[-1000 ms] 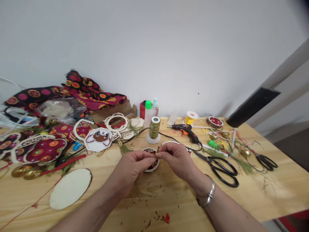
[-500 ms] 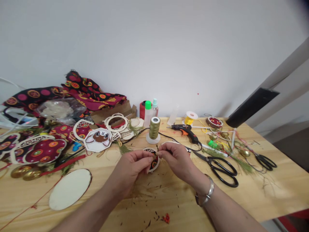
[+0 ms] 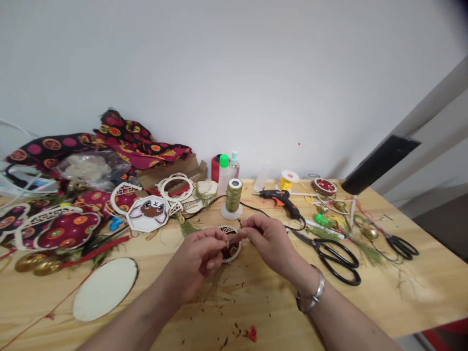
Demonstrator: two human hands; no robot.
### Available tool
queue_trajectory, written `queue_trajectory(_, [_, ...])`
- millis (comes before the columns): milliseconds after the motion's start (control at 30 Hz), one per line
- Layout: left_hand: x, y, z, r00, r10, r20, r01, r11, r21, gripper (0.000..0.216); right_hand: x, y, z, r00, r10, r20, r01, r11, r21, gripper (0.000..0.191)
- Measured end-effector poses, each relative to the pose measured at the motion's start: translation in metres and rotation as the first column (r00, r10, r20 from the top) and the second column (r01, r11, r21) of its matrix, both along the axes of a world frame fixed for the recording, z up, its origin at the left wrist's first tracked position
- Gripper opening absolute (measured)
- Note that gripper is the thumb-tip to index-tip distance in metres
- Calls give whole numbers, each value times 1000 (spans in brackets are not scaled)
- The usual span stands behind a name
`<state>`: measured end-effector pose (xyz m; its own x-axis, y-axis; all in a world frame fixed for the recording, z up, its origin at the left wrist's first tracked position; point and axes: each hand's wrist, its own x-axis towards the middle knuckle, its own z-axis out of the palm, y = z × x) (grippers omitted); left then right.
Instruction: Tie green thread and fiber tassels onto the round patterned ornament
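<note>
Close together at the middle of the table, both my hands pinch a thin olive-brown thread. My left hand has thumb and forefinger pressed together on one end, the other fingers curled. My right hand, with a silver bracelet on its wrist, pinches the thread on the other side, and a short end stands up above its fingertips. Just behind and below the fingers lies a round ornament with a pale cut-out rim and dark patterned fabric, partly hidden by my left hand. A spool of olive thread stands behind it.
Right of my hands lie large black scissors, a hot glue gun and a smaller pair of scissors. On the left are an oval white disc, a sheep-face piece and patterned fabric. A red flower scrap lies in front.
My left hand has drawn slightly left and my right hand slightly right, so the gap between the fingertips is wider and more of the thread and ornament shows.
</note>
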<state>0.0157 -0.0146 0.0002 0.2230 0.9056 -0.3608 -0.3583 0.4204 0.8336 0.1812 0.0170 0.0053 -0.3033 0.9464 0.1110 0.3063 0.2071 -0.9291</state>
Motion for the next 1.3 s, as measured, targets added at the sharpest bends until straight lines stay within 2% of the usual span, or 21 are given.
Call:
queue_trajectory(333, [-1,0,7,982,-72,176,87,993,-81,3,-1,-4,1,999,-15,-42,16,1000,21,10])
queue_trajectory(433, [-1,0,5,979,-114,168,123,992,-42,3,0,-3,1,998,-62,23,60,993,105,10])
queue_trajectory(600, [-2,-1,-2,987,-90,130,92,996,-10,1,1,-1,1,995,-83,46,77,989,123,10])
queue_trajectory(733, [-2,-2,-2,997,-74,35,74,997,16,6,1,-1,0,997,-81,17,79,994,81,11])
queue_trajectory(867, [1,-5,5,964,-78,-253,116,984,139,10,0,1,2,991,-114,-68,113,993,-21,9])
queue_trajectory(933, [4,-7,8,891,-35,-452,167,952,255,13,0,1,4,985,-130,-115,121,989,-86,11])
queue_trajectory(1033, [7,-10,7,748,101,-656,290,840,459,18,0,2,7,975,-115,-191,79,979,-186,16])
queue_trajectory(1100, [9,-11,3,678,190,-710,360,756,546,19,0,2,9,954,-97,-285,20,965,-262,18])
queue_trajectory(1167, [10,-13,-1,637,250,-729,405,696,592,20,-1,1,10,913,-91,-398,-55,939,-340,20])
queue_trajectory(1300, [10,-15,-6,578,309,-755,470,630,618,23,-3,-1,11,850,-108,-516,-140,898,-418,24])
